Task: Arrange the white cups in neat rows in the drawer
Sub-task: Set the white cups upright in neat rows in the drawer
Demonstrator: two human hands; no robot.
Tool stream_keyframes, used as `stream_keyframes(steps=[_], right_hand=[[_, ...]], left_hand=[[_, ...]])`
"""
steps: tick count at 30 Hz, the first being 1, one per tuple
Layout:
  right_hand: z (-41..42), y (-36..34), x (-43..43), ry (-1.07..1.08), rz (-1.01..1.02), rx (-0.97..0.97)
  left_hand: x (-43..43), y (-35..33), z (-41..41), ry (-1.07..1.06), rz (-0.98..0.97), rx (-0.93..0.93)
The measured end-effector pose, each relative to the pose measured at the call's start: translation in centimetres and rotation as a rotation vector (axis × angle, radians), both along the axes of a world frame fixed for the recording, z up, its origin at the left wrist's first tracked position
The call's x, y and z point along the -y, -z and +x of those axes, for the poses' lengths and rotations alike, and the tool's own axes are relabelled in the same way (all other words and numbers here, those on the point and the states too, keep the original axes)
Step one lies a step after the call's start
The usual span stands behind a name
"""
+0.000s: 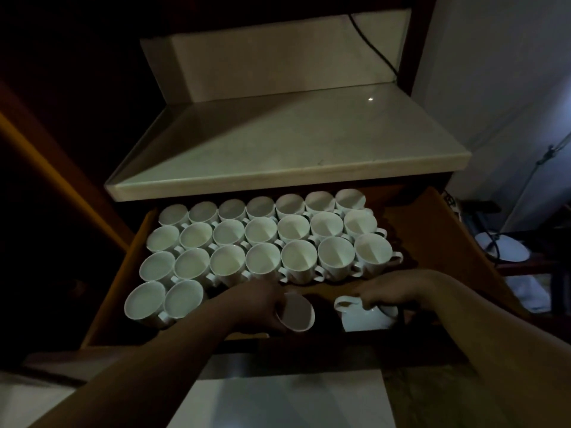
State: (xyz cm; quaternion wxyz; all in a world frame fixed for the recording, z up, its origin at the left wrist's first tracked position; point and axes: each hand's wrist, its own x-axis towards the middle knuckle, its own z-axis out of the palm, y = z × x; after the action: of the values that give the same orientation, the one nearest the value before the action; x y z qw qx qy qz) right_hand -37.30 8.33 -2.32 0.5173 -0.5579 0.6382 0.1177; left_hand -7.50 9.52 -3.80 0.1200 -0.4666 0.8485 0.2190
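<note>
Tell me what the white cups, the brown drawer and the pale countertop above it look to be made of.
White handled cups: probably glazed ceramic or porcelain, given the smooth, opaque, softly glossy walls.
Brown drawer: likely wood or veneer, matte; the grain is unclear in this dim light.
Pale countertop slab: seemingly polished stone, since it reflects a light spot.

Tucked under the counter (278, 183) lip: far rims of the back row of cups (262, 206). Covered by the left hand (256, 304): near side of the tilted cup (298, 312) in its grip. Lost under the right hand (392, 293): rim of the second cup (364, 319) (handle alone plain). Cut off at the bottom edge: both forearms (148, 369). Swallowed by dark at upper left: whatever stands there. Too dim to name at far right: pale shapes (506, 250) and cords (539, 168).
</note>
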Motion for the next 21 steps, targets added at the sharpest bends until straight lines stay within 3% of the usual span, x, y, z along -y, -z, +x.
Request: stream_keyframes(steps=[12,21], right_hand=[[0.5,0.9,-0.1,-0.007,-0.034,0.033],[-0.9,-0.5,-1.3,0.405,-0.018,0.366]], left_hand=[[0.0,1.2,3.2,-0.056,0.088,0.096],[-0.4,-1.7,2.7,-0.063,0.233,0.126]])
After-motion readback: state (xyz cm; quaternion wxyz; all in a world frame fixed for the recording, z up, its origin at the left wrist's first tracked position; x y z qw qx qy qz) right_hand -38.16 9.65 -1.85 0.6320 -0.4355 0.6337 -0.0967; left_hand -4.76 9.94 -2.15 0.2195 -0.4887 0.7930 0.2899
